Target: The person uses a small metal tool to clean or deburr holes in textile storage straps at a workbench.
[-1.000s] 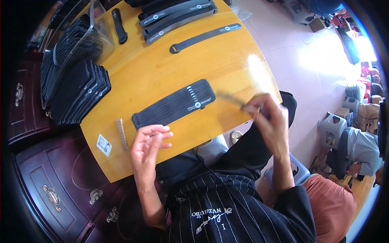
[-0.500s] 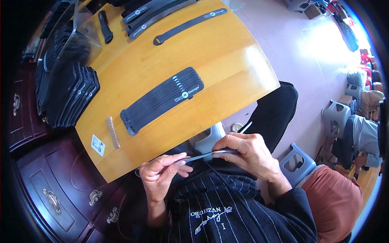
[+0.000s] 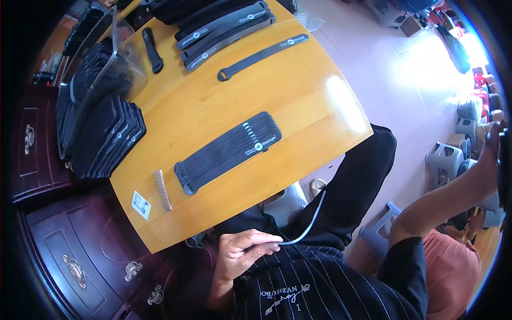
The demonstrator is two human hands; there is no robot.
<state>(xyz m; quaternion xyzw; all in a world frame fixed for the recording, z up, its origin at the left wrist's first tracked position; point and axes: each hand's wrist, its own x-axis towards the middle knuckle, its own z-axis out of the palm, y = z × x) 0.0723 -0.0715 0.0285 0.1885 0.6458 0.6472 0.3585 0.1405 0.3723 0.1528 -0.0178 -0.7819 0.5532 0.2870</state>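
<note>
A thin grey strap (image 3: 309,226) is pinched at one end in the closed fingers of the left hand (image 3: 242,256), which is held low against the striped dark shirt, just below the near edge of the yellow wooden bench (image 3: 298,106). From that hand the strap curves up and to the right, its far end hanging free. Half a second earlier both hands were closed on the strap in front of the chest; now the right hand (image 3: 493,146) has let go and is stretched far out to the right, well away from the bench, at the rim of the view, where it cannot be told whether it is open or closed on anything. The strap is thus carried by the left hand alone, which suggests that something off to the side is being reached for. Above the left hand, on the bench, lies a fanned stack of black straps (image 3: 229,152), with a small ribbed tan strip (image 3: 162,189) and a white label (image 3: 141,205) to its left.
</note>
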